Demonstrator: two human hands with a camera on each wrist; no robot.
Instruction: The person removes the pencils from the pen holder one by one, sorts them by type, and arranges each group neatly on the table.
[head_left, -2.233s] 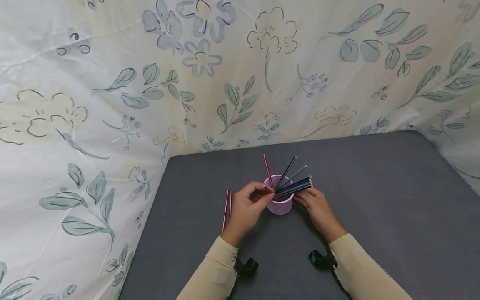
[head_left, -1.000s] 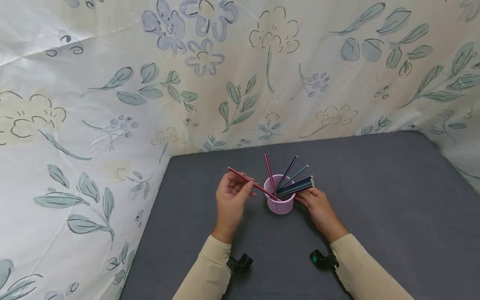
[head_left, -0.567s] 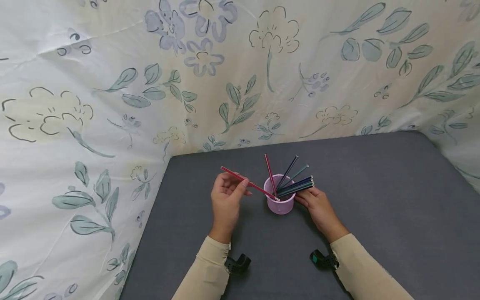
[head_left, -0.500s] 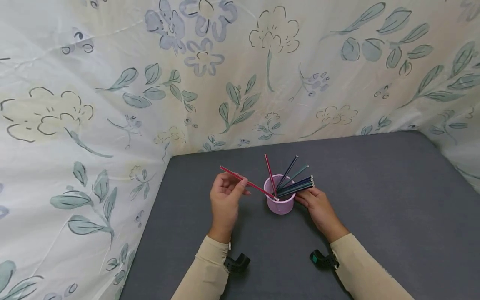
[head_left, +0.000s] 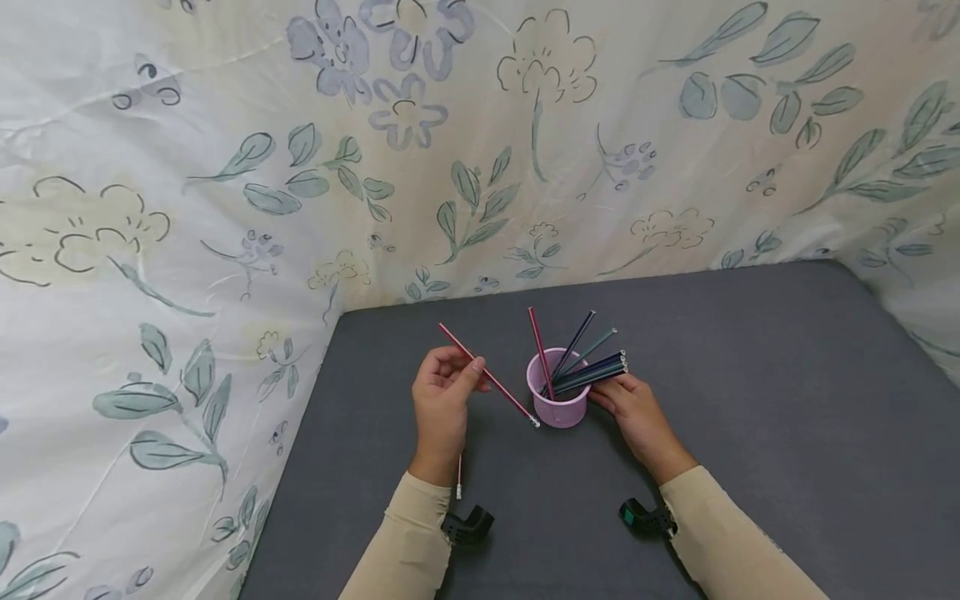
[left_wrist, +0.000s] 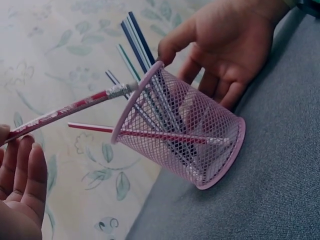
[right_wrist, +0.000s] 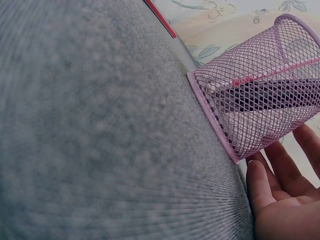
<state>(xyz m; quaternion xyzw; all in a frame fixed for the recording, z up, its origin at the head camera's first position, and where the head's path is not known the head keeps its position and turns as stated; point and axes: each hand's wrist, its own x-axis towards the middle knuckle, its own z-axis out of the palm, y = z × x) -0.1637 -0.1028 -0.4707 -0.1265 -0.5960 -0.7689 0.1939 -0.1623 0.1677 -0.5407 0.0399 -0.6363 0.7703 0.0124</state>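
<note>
My left hand (head_left: 442, 396) pinches a red pencil (head_left: 495, 379) between thumb and fingers. Its silver eraser end points down toward the pink mesh pencil cup (head_left: 561, 414) and is outside it, left of the front wall. Upright on the table, the cup holds one red pencil (head_left: 536, 337), a teal pencil (head_left: 600, 340) and several dark pencils (head_left: 592, 375) leaning right. My right hand (head_left: 637, 421) rests against the cup's right side with relaxed fingers; in the left wrist view a digit touches the rim (left_wrist: 127, 107). Fingertips (right_wrist: 257, 172) lie beside the mesh in the right wrist view.
Another pencil (head_left: 459, 482) lies on the grey table (head_left: 750, 400), mostly hidden under my left wrist. A red pencil (right_wrist: 161, 19) also shows on the surface in the right wrist view. A floral curtain (head_left: 480, 125) hangs behind and to the left of the table.
My left hand has drawn back left from the cup with the red pencil. The pencil's eraser end has left the cup's mouth and dropped in front of it. The right hand stays put.
</note>
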